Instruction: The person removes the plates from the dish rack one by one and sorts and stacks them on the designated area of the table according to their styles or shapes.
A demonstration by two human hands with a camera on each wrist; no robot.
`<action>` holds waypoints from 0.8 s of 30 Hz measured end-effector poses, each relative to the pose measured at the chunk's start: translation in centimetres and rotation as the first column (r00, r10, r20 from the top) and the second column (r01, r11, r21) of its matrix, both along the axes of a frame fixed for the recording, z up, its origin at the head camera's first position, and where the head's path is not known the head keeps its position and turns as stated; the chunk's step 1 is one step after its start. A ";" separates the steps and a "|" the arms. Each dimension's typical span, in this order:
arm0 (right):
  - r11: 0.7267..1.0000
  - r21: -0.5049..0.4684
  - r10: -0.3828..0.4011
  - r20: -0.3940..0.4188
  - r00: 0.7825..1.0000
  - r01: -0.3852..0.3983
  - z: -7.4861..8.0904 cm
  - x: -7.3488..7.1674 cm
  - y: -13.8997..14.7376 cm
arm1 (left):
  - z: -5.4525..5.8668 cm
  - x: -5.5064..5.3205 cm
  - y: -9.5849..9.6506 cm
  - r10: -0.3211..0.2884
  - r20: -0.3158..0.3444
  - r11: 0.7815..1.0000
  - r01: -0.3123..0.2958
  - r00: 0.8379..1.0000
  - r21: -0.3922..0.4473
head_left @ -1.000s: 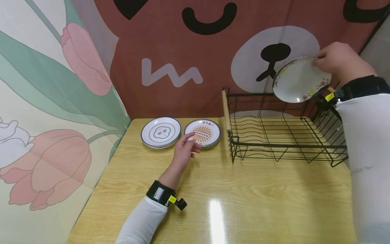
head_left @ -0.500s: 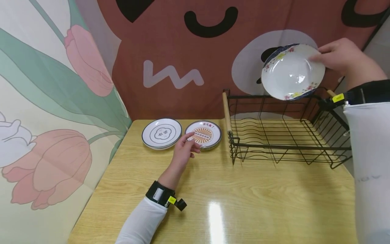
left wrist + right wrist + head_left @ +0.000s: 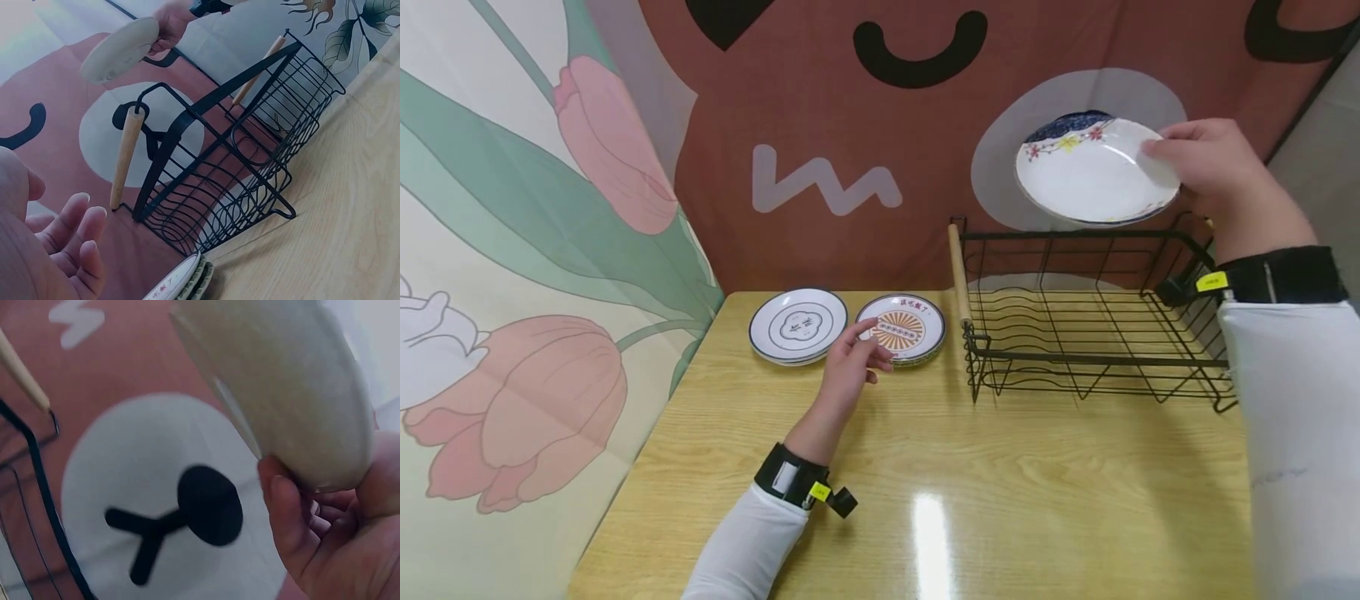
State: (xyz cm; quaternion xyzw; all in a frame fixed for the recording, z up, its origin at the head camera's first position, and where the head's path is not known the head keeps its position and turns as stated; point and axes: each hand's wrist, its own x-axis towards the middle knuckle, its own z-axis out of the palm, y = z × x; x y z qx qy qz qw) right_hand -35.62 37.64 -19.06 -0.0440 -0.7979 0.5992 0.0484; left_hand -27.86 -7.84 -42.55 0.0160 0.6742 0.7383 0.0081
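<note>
My right hand pinches the right rim of a white plate with a dark blue edge patch and red and yellow flowers. It holds the plate tilted in the air above the back of the rack; the right wrist view shows its pale underside. My left hand, fingers loosely bent and holding nothing, is over the near left edge of a stack of plates topped by one with an orange sunburst. Left of that hand lies a second stack, its top plate white with a dark rim.
A black wire dish rack with wooden handles stands at the right back of the wooden table. Behind it hangs a printed cloth with a cartoon face; a tulip print covers the left side.
My right hand has carried the flowered plate leftward over the rack and turned it, so the dark blue patch now shows at the top. My left hand has hardly moved.
</note>
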 end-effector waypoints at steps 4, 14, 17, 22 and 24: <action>0.983 -0.178 0.030 -0.050 0.998 -0.039 -1.2 1.0 -1.6 | 0.2 0.1 0.0 0.000 -0.004 1.000 0.000 1.000 0.007; 0.899 -0.413 0.110 -0.106 0.988 -0.145 -5.8 4.6 -6.5 | 1.4 1.0 0.0 -0.049 -0.006 0.998 0.049 0.999 0.050; 0.885 -0.419 0.161 -0.139 0.977 -0.205 -7.4 5.8 -7.9 | 2.1 1.6 0.1 -0.089 -0.007 0.992 0.089 0.996 0.086; 0.865 -0.425 0.211 -0.174 0.962 -0.267 -10.2 7.7 -10.1 | 3.2 2.7 0.2 -0.150 -0.023 0.980 0.152 0.988 0.127; 0.860 -0.433 0.219 -0.167 0.961 -0.271 -11.1 8.3 -11.0 | 3.5 3.0 0.2 -0.167 -0.031 0.976 0.170 0.985 0.133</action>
